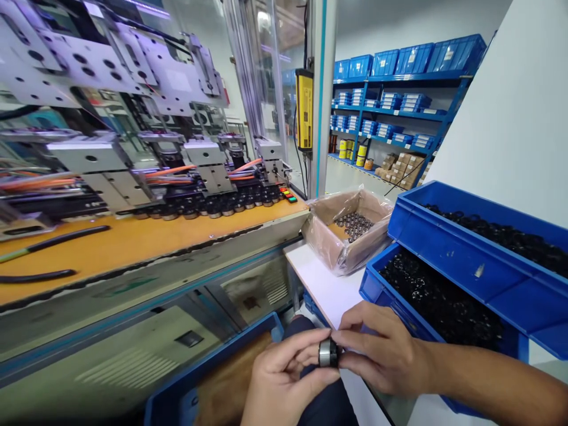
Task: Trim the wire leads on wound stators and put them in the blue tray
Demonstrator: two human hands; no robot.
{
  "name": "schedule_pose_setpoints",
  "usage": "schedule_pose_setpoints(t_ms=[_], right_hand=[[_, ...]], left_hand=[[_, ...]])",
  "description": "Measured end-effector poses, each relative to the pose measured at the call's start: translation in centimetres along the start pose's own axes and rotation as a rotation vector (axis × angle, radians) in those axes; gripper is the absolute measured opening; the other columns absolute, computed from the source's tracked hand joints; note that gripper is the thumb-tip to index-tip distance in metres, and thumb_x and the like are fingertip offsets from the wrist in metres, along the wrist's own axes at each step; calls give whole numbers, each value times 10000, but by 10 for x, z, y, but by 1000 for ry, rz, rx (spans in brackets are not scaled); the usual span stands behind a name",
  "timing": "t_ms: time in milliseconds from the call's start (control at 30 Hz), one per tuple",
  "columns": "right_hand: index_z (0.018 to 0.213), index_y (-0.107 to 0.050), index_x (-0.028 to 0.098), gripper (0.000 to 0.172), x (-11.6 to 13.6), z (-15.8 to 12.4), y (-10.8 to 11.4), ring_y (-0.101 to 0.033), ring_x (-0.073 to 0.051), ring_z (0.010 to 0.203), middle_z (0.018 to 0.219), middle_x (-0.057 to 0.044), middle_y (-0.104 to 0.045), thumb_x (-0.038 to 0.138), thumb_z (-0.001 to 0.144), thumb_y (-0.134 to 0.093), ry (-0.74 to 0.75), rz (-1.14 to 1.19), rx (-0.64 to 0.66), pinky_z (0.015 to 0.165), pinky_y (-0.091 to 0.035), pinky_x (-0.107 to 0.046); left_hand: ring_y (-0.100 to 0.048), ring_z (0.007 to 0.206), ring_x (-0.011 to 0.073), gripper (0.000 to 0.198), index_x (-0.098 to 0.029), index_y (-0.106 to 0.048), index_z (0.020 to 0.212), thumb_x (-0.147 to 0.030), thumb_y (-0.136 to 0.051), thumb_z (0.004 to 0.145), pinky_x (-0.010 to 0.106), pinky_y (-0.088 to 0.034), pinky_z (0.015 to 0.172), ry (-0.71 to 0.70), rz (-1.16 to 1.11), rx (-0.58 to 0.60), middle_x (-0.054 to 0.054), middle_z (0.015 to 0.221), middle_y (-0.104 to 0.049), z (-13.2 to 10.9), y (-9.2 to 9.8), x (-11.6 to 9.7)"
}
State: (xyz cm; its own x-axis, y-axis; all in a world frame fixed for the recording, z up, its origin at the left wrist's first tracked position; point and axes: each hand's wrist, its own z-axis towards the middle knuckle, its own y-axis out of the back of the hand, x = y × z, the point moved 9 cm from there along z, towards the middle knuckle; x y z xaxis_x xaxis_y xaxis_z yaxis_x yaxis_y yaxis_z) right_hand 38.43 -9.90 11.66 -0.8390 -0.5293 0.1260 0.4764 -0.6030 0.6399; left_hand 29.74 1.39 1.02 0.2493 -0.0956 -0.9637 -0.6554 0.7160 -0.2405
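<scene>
Low in the head view both of my hands meet over my lap. My left hand (279, 378) pinches a small round metal bearing-like part (327, 352) with a dark ring around it. My right hand (384, 352) closes its fingertips on the same part from the right side. Just right of my hands sits a blue bin (377, 283) full of black rings. A second blue bin (444, 242) of black rings is stacked behind and above it.
A plastic-lined cardboard box (328, 236) of small metal parts sits on the white side table (323, 284). To the left stands an assembly machine with an orange deck (133, 239) and a row of fixtures (222, 204). Blue shelving (399, 118) fills the far room.
</scene>
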Motion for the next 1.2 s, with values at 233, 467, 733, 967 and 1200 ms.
schedule_pose_setpoints(t_ms=[233,467,733,967,1200], right_hand=[[1149,-600,85,211,9,1,-4,-645,-151,789,883,-83,-658,181,960,-587,97,-117,71,683,-568,-271],[1088,-639,5,232,22,3,-3,-644,-180,748,819,-99,-665,177,971,-537,247,-187,67,601,-565,-285],[1087,-616,-18,202,23,3,4,-649,-210,923,923,-163,-683,46,909,-546,164,-66,-23,826,-622,-322],[1112,-585,15,240,18,4,1,-628,-198,875,907,-166,-680,-6,884,-512,64,130,10,776,-625,-344],[1075,-598,37,208,20,4,1,-613,-200,873,908,-146,-666,12,876,-542,80,11,10,781,-604,-352]], left_hand=[[-785,682,256,375,-185,-828,950,-221,-928,591,306,-662,678,-10,11,30,78,773,-815,0,0,-6],[-785,700,254,368,-176,-814,865,-267,-961,541,296,-657,680,-12,-49,-40,90,790,-815,-8,-7,-2],[-777,834,229,349,-214,-810,977,-213,-914,644,256,-634,753,-418,209,-84,88,954,-808,-15,-7,-47],[-762,760,162,250,-176,-762,1036,-99,-779,798,193,-616,710,-826,605,43,64,908,-794,-33,-18,-74],[-743,921,205,264,-270,-795,968,-245,-871,717,249,-606,804,-462,168,-57,57,989,-770,-12,-9,-35]])
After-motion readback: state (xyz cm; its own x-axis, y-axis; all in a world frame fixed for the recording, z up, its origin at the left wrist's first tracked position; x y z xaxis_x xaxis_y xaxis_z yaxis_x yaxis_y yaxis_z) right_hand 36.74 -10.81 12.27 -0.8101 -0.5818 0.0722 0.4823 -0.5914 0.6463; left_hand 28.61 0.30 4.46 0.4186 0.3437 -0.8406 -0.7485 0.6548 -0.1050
